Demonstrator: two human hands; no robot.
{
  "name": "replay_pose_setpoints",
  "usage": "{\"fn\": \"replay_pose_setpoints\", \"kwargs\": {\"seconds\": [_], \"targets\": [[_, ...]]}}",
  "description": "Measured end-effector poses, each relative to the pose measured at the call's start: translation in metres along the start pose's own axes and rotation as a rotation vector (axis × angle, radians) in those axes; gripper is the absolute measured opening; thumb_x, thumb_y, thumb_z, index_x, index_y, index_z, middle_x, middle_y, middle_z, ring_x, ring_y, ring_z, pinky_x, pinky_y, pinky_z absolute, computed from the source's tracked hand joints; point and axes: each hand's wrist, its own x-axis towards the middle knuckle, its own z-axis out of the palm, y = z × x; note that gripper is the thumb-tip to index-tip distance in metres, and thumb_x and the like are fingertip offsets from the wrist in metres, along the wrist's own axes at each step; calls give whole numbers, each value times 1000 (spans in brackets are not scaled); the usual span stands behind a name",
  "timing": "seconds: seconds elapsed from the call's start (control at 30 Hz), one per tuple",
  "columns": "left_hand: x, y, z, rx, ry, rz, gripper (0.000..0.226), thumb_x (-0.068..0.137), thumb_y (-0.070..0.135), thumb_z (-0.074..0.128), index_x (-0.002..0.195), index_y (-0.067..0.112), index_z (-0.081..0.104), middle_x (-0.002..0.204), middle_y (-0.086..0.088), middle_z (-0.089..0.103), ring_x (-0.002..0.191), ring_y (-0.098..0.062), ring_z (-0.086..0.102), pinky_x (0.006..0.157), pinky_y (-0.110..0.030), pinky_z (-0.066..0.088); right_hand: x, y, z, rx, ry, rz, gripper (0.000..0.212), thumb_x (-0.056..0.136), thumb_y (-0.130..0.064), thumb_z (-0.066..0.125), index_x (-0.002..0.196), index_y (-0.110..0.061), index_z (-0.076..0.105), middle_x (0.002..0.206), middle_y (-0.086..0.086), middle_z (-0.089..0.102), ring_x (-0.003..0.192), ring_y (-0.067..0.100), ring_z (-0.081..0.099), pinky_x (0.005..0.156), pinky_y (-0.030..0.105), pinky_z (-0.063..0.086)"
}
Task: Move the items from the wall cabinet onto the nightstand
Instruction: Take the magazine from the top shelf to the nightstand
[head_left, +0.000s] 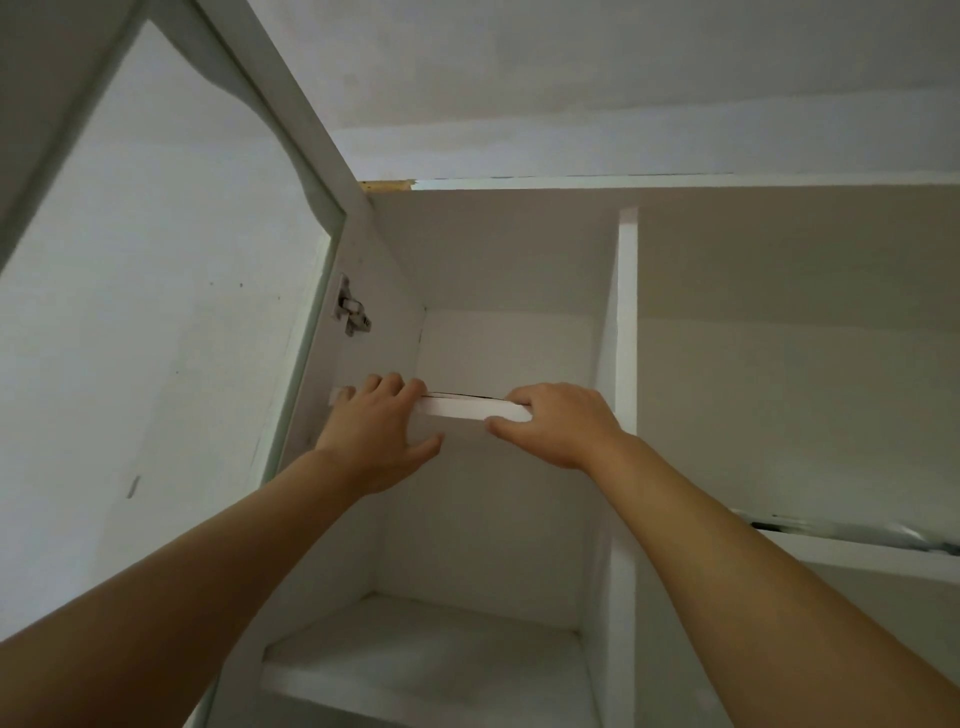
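Observation:
I look up into the open white wall cabinet (519, 249). Both arms reach up to the front edge of its upper shelf (457, 408). Along the top of that edge shows a thin dark line, the rim of something flat (467, 396) lying on the shelf; the rest of it is hidden. My left hand (379, 431) rests at the shelf's left end, fingers over the top and thumb spread below. My right hand (556, 421) curls its fingers over the top at the right, thumb under the edge. The fingertips are hidden, so any grip is unclear.
The cabinet door (171, 291) stands open on the left, hung on a metal hinge (352, 312). A vertical divider (627, 364) separates a second bay on the right, where a dark strip (852, 535) lies on a shelf. A lower shelf (426, 660) sits below my hands.

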Motion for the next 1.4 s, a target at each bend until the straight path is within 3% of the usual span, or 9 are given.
{"fn": "replay_pose_setpoints", "kwargs": {"seconds": [0.23,0.33,0.53,0.67,0.77,0.87,1.03,1.27,1.4], "targets": [[-20,14,-26,9,126,17,56,89,65,29,122,27,54,111,5,55,104,-20,49,87,-40,44,-21,-7,-7,267,110,72,39,87,-60,49,78,-23,58,78,-5,61,75,17,59,70,42,51],[-34,19,-35,-2,189,38,45,95,58,36,121,28,57,111,7,57,103,-19,50,88,-39,44,-29,-10,-14,249,133,23,36,93,-60,47,79,-27,53,82,-8,59,77,14,55,68,37,48],[-34,16,-57,-83,216,6,49,94,58,28,106,28,64,100,8,56,94,-17,49,83,-38,47,-22,-17,-32,212,147,16,38,99,-48,48,75,-20,47,80,-5,54,74,17,49,67,36,42],[-18,16,-65,-98,137,-77,48,98,59,28,100,29,65,96,6,54,94,-17,48,82,-39,48,-12,-18,-38,275,5,72,33,90,-57,59,85,-24,59,95,-7,57,86,14,57,81,38,53],[-11,18,-66,-147,81,-149,41,101,57,35,91,29,64,88,7,49,93,-18,50,77,-36,44,-13,-14,-33,232,-68,87,41,85,-66,58,104,-30,65,108,-8,51,105,15,52,96,43,50],[-11,18,-59,-132,43,-179,35,100,56,40,106,29,63,98,5,46,97,-16,48,76,-32,42,-20,-11,-27,199,-86,112,57,84,-74,48,125,-37,62,117,-8,50,109,18,54,99,46,49],[-23,14,-41,-221,34,-218,43,97,59,45,129,31,56,113,7,48,97,-11,53,75,-24,55,-34,-10,-20,176,3,59,55,85,-76,47,121,-37,61,108,-13,51,95,11,57,90,40,56],[-45,14,-29,-205,96,-186,46,97,60,45,135,34,51,130,6,50,105,-12,55,76,-24,60,-42,-11,-23,84,95,30,38,93,-65,57,113,-33,58,116,-11,49,109,13,50,94,37,51],[-47,12,-24,-223,50,-231,55,98,62,43,145,35,39,136,3,48,110,-15,56,81,-30,61,-30,-7,-13,50,59,116,58,90,-74,51,133,-34,50,125,-8,52,114,15,51,101,42,45]]}}
